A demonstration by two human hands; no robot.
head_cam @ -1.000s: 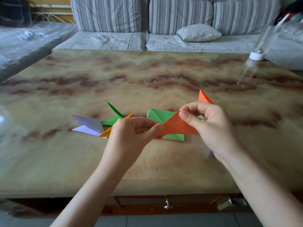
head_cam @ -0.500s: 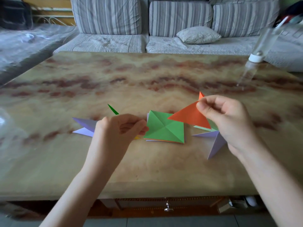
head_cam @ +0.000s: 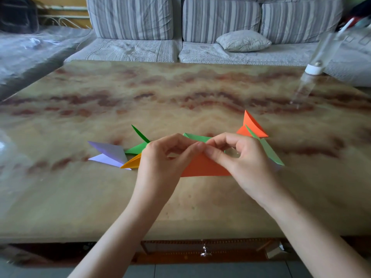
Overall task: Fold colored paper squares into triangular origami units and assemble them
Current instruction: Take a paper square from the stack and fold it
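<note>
Flat orange paper triangle, long edge down, held above marbled tabletop. Left hand and right hand both pinch its apex, thumbs meeting. Folded green square directly behind.

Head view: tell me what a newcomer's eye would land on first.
The left hand and right hand pinch an orange triangle between them, over the middle of the marbled table. A purple unit, a green unit and a yellow unit lie to their left. An orange unit sits beyond the right hand.
</note>
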